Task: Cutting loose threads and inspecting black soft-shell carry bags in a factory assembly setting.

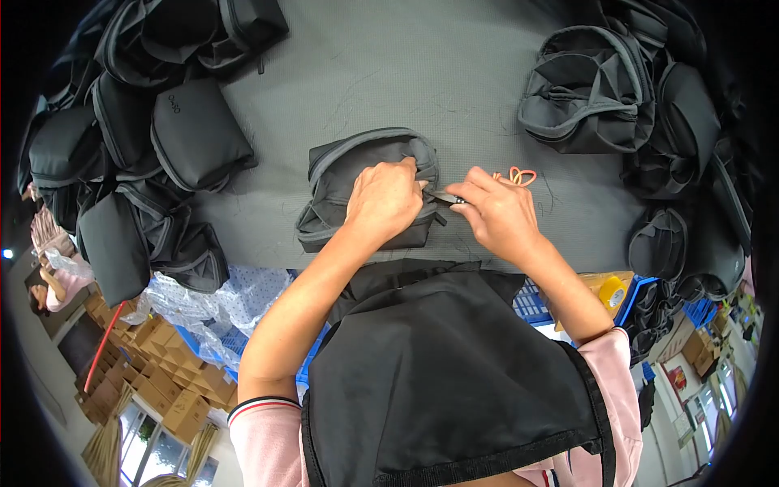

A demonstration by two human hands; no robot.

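The black pouch (410, 235) lies just off the centre toward twelve o'clock, on a grey textured work surface (471, 73), its mouth gaping upward. It is boxy but soft-walled, with a broad grey band round the opening and a dark, creased lining; a small dark tab sticks out from its rim toward four o'clock. The left hand (381, 195) reaches over it, fingers closed on the rim at the pouch's three-o'clock side. The right hand (505, 215) grips a small metal-tipped cutting tool (446, 197), orange loops showing past the knuckles; whether the tip touches the pouch I cannot tell. The hands are apart, near each other. At ten o'clock, a closed pouch (199, 134) bears short pale lettering near its upper edge. Marks on a cardboard box (185, 414) toward eight o'clock are too small to read.
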